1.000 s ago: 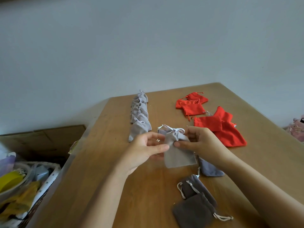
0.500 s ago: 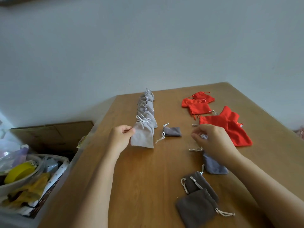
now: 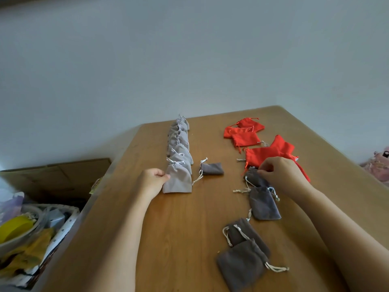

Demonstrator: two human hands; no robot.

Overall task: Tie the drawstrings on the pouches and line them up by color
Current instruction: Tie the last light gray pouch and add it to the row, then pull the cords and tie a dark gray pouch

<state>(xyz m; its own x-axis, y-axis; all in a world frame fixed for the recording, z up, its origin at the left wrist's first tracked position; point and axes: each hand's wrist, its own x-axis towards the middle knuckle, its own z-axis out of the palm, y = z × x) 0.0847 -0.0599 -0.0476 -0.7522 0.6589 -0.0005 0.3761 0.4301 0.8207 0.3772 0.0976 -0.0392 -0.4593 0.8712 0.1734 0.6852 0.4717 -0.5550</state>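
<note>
Dark grey pouch [image 3: 255, 179] lies at eight o'clock of the right hand [image 3: 280, 172], whose curled fingertips [image 3: 260, 171] pinch its top edge; the left hand [image 3: 152, 181], farther off, grips the pale pouch [image 3: 177, 181]

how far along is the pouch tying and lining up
Done: a row of light grey pouches, bows tied, lined up. In hand: the left hand holds the nearest light grey pouch at the row's front; the right hand pinches a dark grey pouch. Left: the other dark grey pouches lie scattered with loose strings, and the red pouches sit in an unsorted heap.
</note>
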